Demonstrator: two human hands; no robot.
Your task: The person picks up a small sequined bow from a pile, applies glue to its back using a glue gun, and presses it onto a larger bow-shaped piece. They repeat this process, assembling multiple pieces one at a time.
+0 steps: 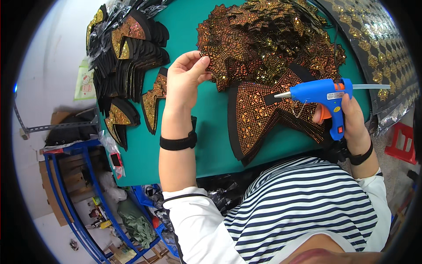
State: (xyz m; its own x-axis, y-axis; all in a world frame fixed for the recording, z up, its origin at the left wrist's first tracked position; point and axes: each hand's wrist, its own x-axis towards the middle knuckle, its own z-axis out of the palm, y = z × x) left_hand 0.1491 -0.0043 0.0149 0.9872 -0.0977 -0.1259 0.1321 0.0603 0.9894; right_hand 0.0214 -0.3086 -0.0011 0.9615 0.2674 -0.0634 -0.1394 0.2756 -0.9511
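Between thumb and fingers, my left hand (188,75) pinches the edge of a star-edged rhinestone patch (222,66) at the left side of a large heap of similar patches (281,39). My right hand (355,121) grips a blue hot glue gun (316,91) with an orange trigger and a clear glue stick coming out of its back. The gun's metal nozzle points left, over a small black strip (273,98). Beneath it lies a stack of black, pointed pieces (252,116) covered in copper studs, near the table's front edge.
Stacked black-and-gold pieces (132,70) fill the table's left side, with a loose curved piece (151,103) beside my left forearm. A plastic-covered sheet of gold motifs (373,48) lies at the right. A blue shelf rack (74,193) stands lower left, a red stool (401,143) at right.
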